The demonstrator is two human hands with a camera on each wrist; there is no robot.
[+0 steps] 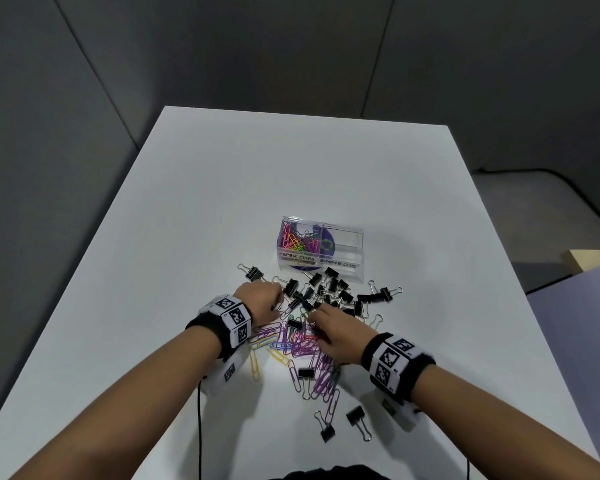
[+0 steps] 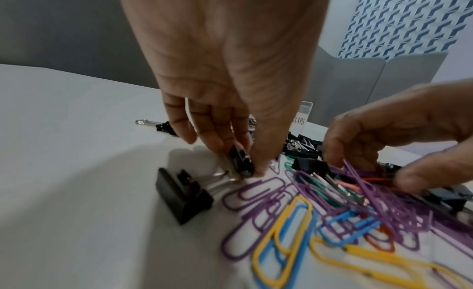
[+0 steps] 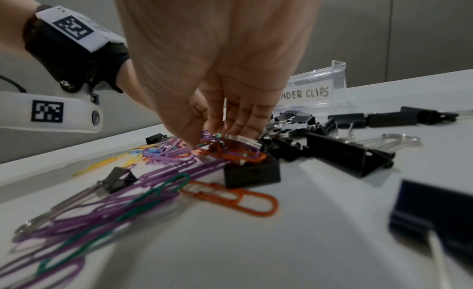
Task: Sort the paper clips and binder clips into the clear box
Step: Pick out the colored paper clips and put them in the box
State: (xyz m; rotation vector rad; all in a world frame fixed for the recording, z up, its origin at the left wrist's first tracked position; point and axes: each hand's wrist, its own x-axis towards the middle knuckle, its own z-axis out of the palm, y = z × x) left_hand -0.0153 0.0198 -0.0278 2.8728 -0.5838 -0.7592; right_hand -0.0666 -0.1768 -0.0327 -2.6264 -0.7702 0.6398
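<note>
mostly risk of tangles now; your left hand (image 2: 230, 81) pinches one black binder clip (image 2: 240, 160) at the pile's left edge, fingers curled; your right hand (image 3: 217, 71) has fingertips closed on a bunch of purple paper clips (image 3: 225, 145), linked with others; lift fast and strays will trail, spill or land in the clear box's (image 1: 321, 247) wrong, still-bare binder side, just beyond the pile

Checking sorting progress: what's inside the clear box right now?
The clear box has coloured paper clips in its left section. The right section, labelled binder clips, looks empty. A purple disc shows through the box; whether it lies inside or underneath, I cannot tell.
</note>
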